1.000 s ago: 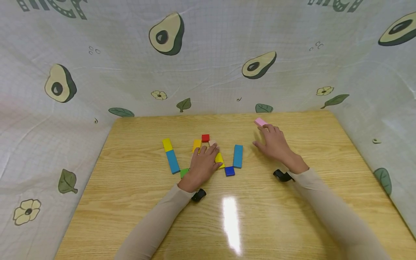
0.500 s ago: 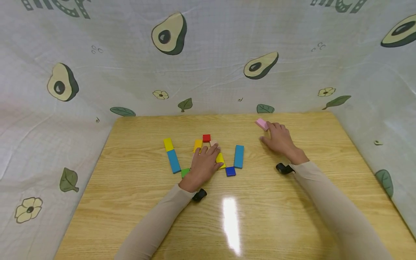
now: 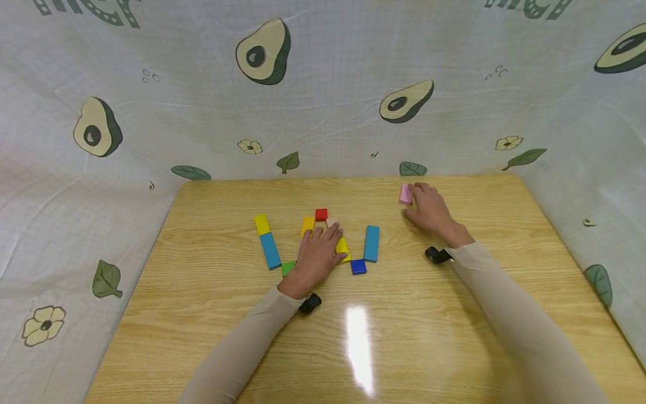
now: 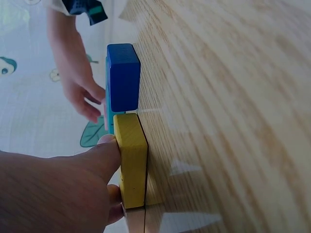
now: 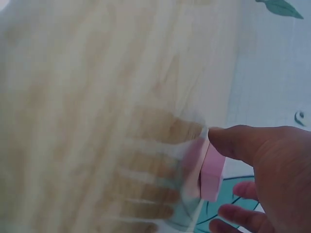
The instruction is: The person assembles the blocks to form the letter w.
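Note:
In the head view my left hand point(image 3: 317, 255) lies palm down over the middle of a block pattern. The left wrist view has its thumb against the upper edge of a yellow block point(image 4: 132, 160), with a dark blue block point(image 4: 124, 77) just beyond. Under that hand, parts of the orange block point(image 3: 307, 225) and a pale block point(image 3: 331, 222) are covered. My right hand point(image 3: 430, 210) is at the back right, its fingertips at a pink block point(image 3: 405, 194). Its thumb stands apart from the other fingers, which are loosely bent; the pink block point(image 5: 212, 174) lies flat on the table.
Around the left hand lie a red block point(image 3: 321, 215), a green block point(image 3: 287, 268), a yellow block point(image 3: 262, 224) end to end with a light blue block point(image 3: 270, 251), and another light blue block point(image 3: 371, 243). A patterned cloth point(image 3: 328, 134) borders the wooden table point(image 3: 404, 336).
My right hand moved right, then slightly back left at the pink block. That block has turned from diagonal to nearly pointing away from me. The left hand stays in place.

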Demonstrator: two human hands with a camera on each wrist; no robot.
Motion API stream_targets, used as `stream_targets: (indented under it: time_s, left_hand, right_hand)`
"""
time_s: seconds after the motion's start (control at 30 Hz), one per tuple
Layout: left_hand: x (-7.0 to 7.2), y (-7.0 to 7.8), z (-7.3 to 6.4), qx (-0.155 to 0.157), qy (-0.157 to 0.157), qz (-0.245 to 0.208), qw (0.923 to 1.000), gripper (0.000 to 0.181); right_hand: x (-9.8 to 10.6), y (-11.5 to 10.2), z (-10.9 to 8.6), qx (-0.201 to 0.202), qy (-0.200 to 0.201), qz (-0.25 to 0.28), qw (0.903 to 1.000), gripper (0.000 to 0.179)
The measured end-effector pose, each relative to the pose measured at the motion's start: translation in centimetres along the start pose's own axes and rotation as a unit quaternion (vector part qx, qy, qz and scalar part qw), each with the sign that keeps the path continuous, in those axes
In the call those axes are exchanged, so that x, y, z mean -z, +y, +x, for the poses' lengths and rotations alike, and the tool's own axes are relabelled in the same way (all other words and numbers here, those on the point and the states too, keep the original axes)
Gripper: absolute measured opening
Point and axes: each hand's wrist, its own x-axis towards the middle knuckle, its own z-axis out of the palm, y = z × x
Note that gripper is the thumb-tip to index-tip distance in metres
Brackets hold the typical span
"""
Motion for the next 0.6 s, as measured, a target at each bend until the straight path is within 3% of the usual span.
stream_targets:
  time_s: [0.23, 0.6]
  left_hand:
    - [0.3, 0.1, -0.1, 0.000, -0.007, -0.003, 1.0000, 0.065]
    - [0.3, 0.1, 0.0, 0.004, -0.011, 0.000, 0.9999, 0.066]
  right_hand:
    - [0.3, 0.7, 1.3, 0.006, -0.018, -0.008, 0.9998, 0.065]
    - [-0.4, 0.3, 1.2, 0.020, 0.009, -0.012, 0.9997, 0.060]
